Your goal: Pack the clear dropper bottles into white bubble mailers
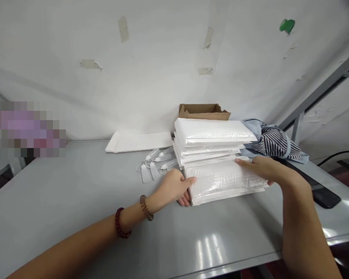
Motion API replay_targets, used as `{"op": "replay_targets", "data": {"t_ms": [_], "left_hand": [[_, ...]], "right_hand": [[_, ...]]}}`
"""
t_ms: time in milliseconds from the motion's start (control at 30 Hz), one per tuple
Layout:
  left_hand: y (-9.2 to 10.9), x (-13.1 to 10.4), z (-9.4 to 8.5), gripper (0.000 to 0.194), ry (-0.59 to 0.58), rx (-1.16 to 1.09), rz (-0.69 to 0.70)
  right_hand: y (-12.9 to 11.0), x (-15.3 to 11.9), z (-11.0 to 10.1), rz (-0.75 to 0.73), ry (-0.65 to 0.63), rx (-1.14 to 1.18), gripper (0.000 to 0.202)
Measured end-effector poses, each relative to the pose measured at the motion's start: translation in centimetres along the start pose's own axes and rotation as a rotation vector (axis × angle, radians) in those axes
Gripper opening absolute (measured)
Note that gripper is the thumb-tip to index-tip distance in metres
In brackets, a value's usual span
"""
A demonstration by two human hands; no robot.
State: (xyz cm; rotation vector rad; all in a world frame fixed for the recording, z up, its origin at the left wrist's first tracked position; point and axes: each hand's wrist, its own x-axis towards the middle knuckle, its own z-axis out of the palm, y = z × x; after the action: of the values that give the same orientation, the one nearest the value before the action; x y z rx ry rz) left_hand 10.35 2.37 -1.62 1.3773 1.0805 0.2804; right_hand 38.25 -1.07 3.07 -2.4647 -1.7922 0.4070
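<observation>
White bubble mailers [223,180] lie in front of me, gripped at both ends. My left hand [176,184] is closed on their left edge, thumb on top and fingers curled at the side. On the right end, my right hand [260,168] has its thumb over the top; its other fingers are mostly hidden underneath. Right behind stands a taller stack of the same white bubble mailers [215,131]. Several clear plastic tags with loops [154,168] rest on the table left of the stack. How many mailers I hold cannot be made out.
A flat white envelope [141,142] lies by the wall, and a brown cardboard box [205,112] stands behind the stack. Striped and blue cloth [279,143] is heaped at the right, beside a long black object [322,192]. The grey table [75,201] ends at a front edge near me.
</observation>
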Motion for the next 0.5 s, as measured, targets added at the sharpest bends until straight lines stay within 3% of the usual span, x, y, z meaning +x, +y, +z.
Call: {"op": "replay_targets", "data": {"t_ms": [367,467,500], "left_hand": [[-1.2,-1.9,-1.2,0.043,0.088,0.15,0.095],[-2.3,-3.2,-2.2,0.045,0.168,0.278,0.197],[-2.7,-3.5,-2.6,0.044,0.207,0.34,0.245]], "right_hand": [[-0.2,1.4,0.2,-0.021,0.113,-0.065,0.05],[-1.8,0.4,-0.1,0.005,0.281,-0.068,0.049],[-2.8,-0.2,0.0,-0.005,0.411,-0.037,0.044]]}}
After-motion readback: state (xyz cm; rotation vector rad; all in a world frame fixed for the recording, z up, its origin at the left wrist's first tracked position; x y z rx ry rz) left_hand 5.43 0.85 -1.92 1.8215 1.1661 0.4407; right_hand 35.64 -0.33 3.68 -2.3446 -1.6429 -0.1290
